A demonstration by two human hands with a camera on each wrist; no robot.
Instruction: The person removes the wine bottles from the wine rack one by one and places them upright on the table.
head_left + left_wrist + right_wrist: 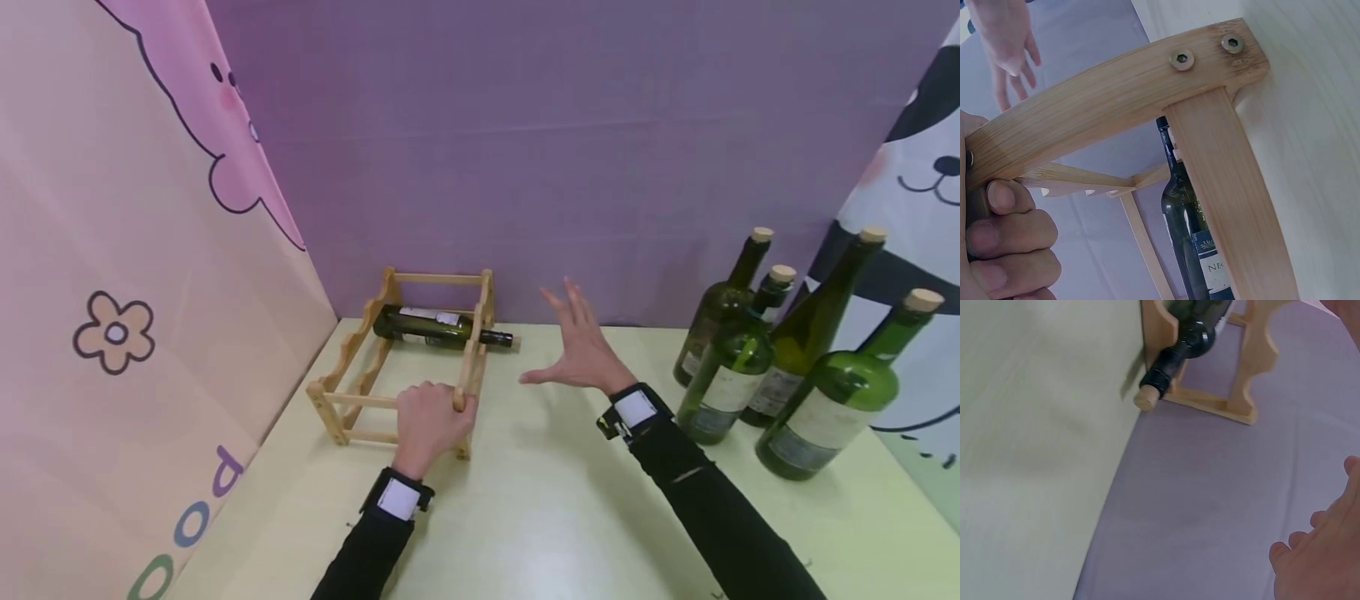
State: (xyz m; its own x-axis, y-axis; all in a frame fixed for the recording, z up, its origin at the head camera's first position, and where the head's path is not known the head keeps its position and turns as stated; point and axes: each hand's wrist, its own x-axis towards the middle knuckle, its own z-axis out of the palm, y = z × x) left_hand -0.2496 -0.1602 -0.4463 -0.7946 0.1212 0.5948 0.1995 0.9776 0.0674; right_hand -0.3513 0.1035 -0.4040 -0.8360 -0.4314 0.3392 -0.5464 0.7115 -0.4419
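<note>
My left hand (433,421) grips the near top bar of a wooden wine rack (362,400) at its right corner; curled fingers (1019,250) show below the wood in the left wrist view. One dark green wine bottle (431,327) lies across the back of the rack, its corked neck sticking out to the right. In the right wrist view that cork (1147,398) points away from the rack. To the right of the rack, my right hand (581,350) hovers above the table with fingers spread and nothing in it.
Several corked green wine bottles (723,379) stand upright in a group on the right of the pale table (525,517). A purple cloth wall (555,167) closes off the back. Printed cloth panels (172,275) stand at the left and right.
</note>
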